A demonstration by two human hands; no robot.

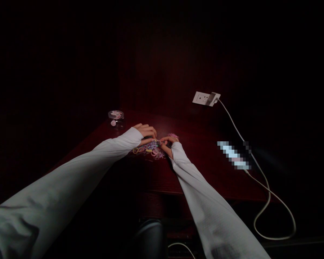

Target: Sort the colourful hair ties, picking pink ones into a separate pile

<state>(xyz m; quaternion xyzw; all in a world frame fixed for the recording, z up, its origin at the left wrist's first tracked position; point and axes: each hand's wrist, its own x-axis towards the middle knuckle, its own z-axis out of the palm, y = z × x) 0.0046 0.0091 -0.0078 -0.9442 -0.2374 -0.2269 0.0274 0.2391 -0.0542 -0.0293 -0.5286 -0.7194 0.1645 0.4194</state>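
A pile of small coloured elastic bands (151, 149), pink, purple and yellow, lies on a dark red wooden table (205, 172). My left hand (145, 131) rests at the pile's far left edge, fingers curled toward the middle. My right hand (167, 142) meets it from the right, fingers pinched together over the pile. Both hands touch at the fingertips and seem to pinch a small band between them; the band itself is too small to make out. Both arms wear light grey long sleeves.
A small clear jar (116, 118) with pinkish bits stands at the table's back left. A white wall socket (205, 98) holds a plug with a white cable (267, 194) that loops off the right edge. A blurred-out object (233, 155) lies right. The room is very dark.
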